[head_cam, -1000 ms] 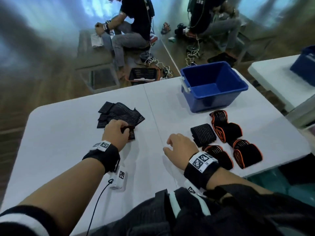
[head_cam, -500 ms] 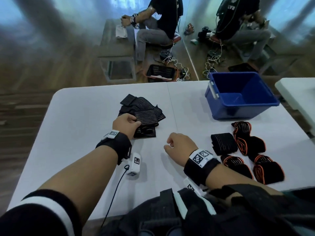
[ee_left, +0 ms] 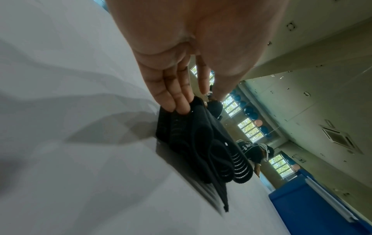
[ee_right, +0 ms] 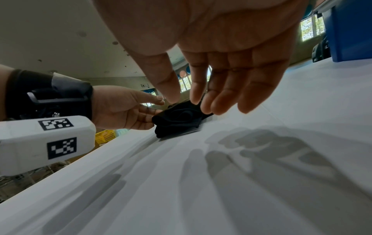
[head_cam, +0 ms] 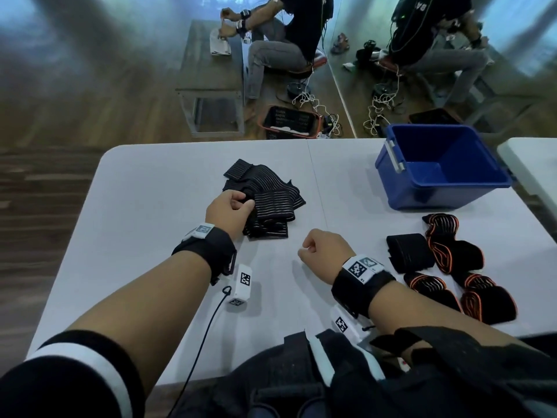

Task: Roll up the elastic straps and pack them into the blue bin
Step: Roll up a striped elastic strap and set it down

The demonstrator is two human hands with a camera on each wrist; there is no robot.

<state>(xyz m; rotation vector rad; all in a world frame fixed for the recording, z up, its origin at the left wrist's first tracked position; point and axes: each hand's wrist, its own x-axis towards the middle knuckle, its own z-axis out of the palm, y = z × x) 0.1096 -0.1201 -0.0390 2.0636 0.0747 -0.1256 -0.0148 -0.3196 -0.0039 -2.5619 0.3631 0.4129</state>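
Observation:
A loose pile of black striped elastic straps (head_cam: 271, 203) lies mid-table. My left hand (head_cam: 230, 210) is at its near left edge, thumb and curled fingers pinching a strap's end; the left wrist view has fingertips (ee_left: 173, 103) against the pile (ee_left: 201, 143). My right hand (head_cam: 322, 251) hovers low over bare table right of the pile, fingers (ee_right: 231, 89) loosely curled and holding nothing. The right wrist view looks past them to the left hand (ee_right: 120, 109) on the straps (ee_right: 177, 119). The blue bin (head_cam: 422, 191) stands empty at the far right.
Several rolled straps lie near the right edge: a plain black roll (head_cam: 410, 251) and orange-edged ones (head_cam: 443, 233) (head_cam: 488, 300). A white tagged box (head_cam: 242, 285) with a cable sits under my left wrist. Two people sit on the floor beyond the table.
The head view has swung, so the table contents sit further right in the picture. My left hand stays on the strap pile. My right hand hovers in much the same spot.

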